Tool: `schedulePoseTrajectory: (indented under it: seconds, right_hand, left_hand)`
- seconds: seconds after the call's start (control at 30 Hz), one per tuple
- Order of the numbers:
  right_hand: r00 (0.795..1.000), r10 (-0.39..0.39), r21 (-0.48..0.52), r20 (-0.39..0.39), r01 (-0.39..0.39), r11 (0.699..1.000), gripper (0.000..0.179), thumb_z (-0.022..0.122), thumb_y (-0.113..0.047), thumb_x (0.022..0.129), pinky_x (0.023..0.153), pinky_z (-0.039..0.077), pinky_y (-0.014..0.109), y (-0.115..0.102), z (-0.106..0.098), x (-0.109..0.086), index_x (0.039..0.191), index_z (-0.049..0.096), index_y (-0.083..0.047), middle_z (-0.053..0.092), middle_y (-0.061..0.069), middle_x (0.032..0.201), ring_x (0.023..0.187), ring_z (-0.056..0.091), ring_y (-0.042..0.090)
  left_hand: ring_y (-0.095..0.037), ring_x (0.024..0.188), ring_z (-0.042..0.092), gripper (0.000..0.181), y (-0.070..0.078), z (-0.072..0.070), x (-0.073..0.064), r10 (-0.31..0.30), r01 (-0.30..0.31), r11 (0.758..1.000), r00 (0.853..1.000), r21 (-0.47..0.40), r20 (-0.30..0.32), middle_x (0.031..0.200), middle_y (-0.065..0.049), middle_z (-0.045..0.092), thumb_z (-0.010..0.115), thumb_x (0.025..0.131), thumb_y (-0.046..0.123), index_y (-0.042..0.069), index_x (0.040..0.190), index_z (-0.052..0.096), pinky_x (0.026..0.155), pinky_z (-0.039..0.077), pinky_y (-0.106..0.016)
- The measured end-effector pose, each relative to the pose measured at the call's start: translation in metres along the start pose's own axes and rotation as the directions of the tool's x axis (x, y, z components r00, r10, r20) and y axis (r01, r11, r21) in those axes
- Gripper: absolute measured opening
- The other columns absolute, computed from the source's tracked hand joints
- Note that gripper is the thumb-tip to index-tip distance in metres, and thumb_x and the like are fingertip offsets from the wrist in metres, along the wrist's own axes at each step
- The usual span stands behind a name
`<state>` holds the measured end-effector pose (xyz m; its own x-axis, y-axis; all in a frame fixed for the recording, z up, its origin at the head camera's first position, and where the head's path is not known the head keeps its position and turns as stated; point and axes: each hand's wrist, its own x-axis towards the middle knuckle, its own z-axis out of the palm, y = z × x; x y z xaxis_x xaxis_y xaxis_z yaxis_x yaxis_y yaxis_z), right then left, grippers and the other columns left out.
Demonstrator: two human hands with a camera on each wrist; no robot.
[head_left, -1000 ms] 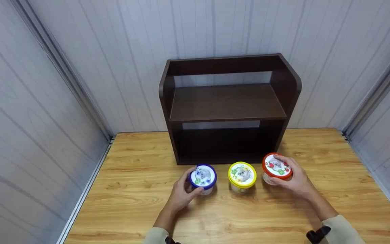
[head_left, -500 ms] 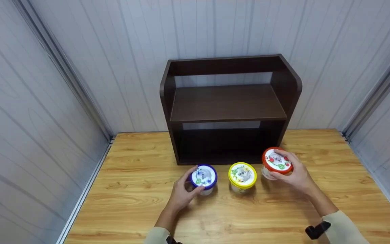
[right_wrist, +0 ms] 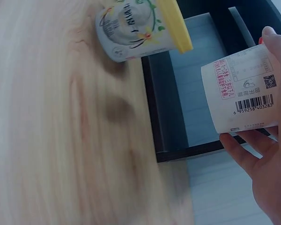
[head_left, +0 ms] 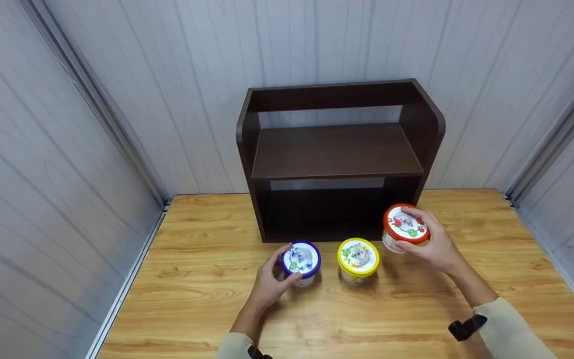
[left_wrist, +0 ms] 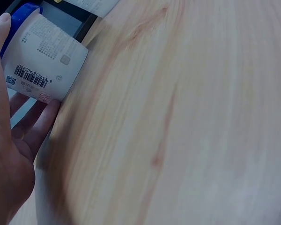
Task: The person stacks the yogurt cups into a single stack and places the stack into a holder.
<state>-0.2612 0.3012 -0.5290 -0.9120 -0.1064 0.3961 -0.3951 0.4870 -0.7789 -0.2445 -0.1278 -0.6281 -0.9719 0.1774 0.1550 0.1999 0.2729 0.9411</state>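
Three lidded paper tubs with fruit and flower prints are in the head view. My left hand [head_left: 270, 285] grips the blue-lidded tub [head_left: 301, 259], which stands on the table; its barcode side shows in the left wrist view. The yellow-lidded tub [head_left: 358, 257] stands on the table between the hands, untouched. My right hand [head_left: 436, 247] holds the red-lidded tub [head_left: 405, 224] above the table, by the shelf's lower right front. In the right wrist view, thumb and fingers lie around the white side of the red-lidded tub [right_wrist: 241, 89].
A dark brown two-level shelf [head_left: 337, 152] stands on the wooden table [head_left: 207, 279] behind the tubs. Pale panel walls [head_left: 207, 60] close off the back and both sides.
My right hand has lifted the red-lidded tub and moved it forward, toward the shelf. The left hand and the other two tubs have stayed in place.
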Motion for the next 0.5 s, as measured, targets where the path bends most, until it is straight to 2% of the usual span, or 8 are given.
schedulePoseTrajectory:
  seconds: [0.3,0.5]
  right_hand:
    - [0.999,-0.046,-0.017,0.02,0.046,0.999,0.081,0.099,-0.005,0.082,0.099,0.044,0.003,-0.013,0.006,0.011,0.155,0.064,-0.01,0.066,0.017,0.142,0.12,0.057,-0.003]
    - [0.998,-0.058,-0.009,0.037,0.059,0.998,0.082,0.1,-0.005,0.082,0.103,0.043,0.004,-0.022,0.012,0.019,0.155,0.065,-0.012,0.066,0.015,0.143,0.123,0.056,-0.001]
  left_hand:
    - [-0.025,0.134,0.063,0.077,-0.001,-0.001,0.001,-0.008,0.008,1.0,1.0,-0.01,0.003,0.154,-0.016,0.067,0.091,0.096,0.027,0.021,0.164,0.057,0.119,0.053,-0.042]
    - [-0.027,0.134,0.065,0.076,-0.001,-0.001,0.0,0.025,-0.024,0.999,0.999,-0.026,0.02,0.153,-0.019,0.067,0.09,0.097,0.024,0.015,0.165,0.055,0.12,0.056,-0.042]
